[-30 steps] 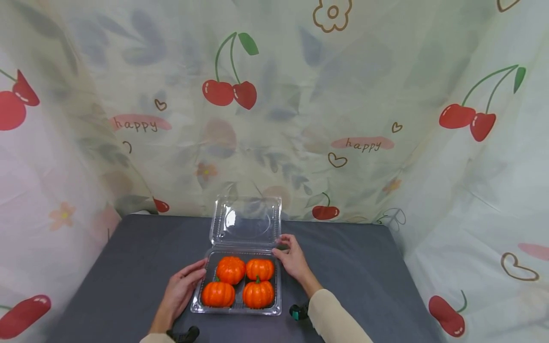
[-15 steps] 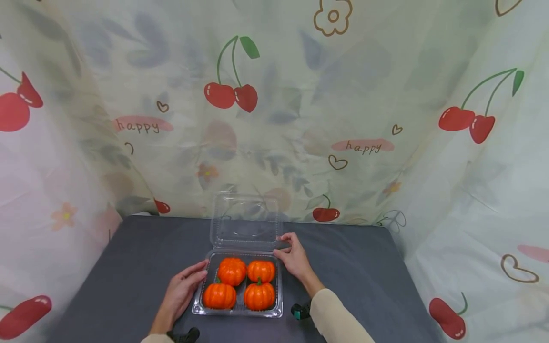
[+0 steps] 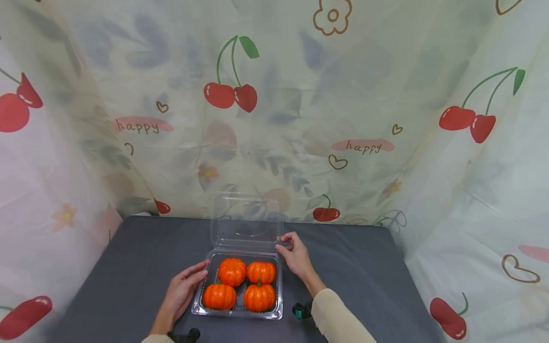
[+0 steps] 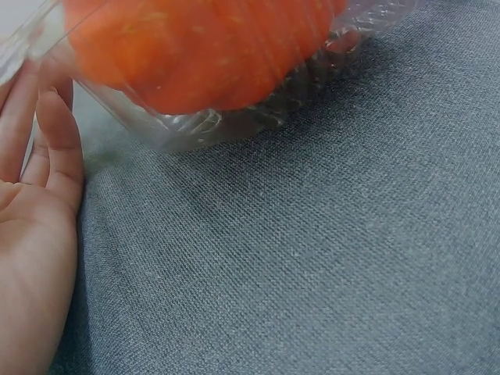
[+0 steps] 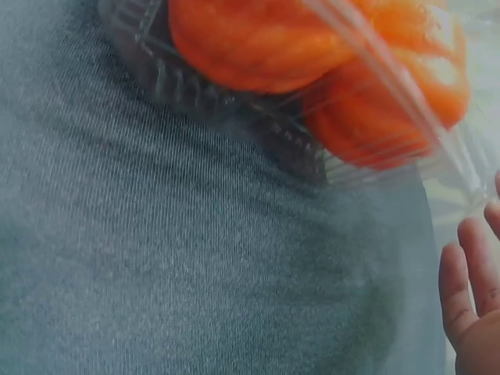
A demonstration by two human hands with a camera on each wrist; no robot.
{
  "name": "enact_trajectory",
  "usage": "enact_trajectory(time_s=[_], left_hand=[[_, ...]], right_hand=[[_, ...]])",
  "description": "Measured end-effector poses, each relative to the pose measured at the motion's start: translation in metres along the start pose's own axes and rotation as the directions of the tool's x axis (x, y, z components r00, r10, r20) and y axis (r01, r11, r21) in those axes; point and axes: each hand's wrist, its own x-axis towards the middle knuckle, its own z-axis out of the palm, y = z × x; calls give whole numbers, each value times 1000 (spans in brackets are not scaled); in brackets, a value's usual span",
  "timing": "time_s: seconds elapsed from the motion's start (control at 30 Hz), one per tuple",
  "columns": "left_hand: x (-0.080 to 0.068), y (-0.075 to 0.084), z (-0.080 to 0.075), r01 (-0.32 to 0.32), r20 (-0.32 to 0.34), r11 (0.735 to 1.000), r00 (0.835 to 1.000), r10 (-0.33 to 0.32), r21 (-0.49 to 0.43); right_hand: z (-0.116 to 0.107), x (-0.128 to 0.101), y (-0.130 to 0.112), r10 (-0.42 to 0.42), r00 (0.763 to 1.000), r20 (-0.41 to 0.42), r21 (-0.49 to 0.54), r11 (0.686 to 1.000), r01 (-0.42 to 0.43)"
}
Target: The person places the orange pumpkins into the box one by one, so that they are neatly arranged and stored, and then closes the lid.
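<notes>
A cherry-printed curtain [image 3: 274,119] hangs on three sides of a grey table [image 3: 364,267], and everything else is placed here relative to the clear plastic clamshell box [image 3: 237,312] that sits on the table near its front edge, between the two hands.

The box stands open. Its lid [image 3: 246,221] rises upright from the far rim, transparent, with the curtain showing through it. Inside the tray lie four small orange pumpkins [image 3: 232,271] in a two-by-two block, filling it almost wall to wall.

The left hand [image 3: 182,290] lies just left of the box — fingers straight and loosely together, fingertips against the box's near-left wall, holding nothing. In the left wrist view the palm rests flat on the cloth with the fingers running up beside the ribbed plastic wall and one pumpkin bulging behind it.

The right hand [image 3: 295,255] is at the box's far-right corner, where lid meets tray. Its fingers curl towards the lid's right edge and the fingertips seem to pinch it, though the contact is too small to be sure of. The right wrist view shows only fingertips beside the clear plastic.

A cream sleeve [image 3: 339,319] covers the right forearm, right of the box.
</notes>
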Motion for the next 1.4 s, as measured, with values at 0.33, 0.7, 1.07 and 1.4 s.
enact_trajectory(time_s=[0.33, 0.7, 1.07, 1.4], left_hand=[[0, 0, -1, 12, 5, 1000, 1000, -12, -8], [0, 1, 0, 27, -12, 1000, 1000, -27, -2], [-1, 1, 1, 3, -8, 1000, 1000, -3, 17], [-1, 0, -1, -25, 23, 1000, 999, 25, 1]], right_hand=[[1, -1, -5, -42, 999, -28, 16, 999, 42], [1, -6, -7, -74, 994, -80, -4, 997, 74], [-5, -12, -6, -64, 996, -67, -97, 994, 57], [-9, -22, -6, -87, 996, -31, -129, 988, 82]])
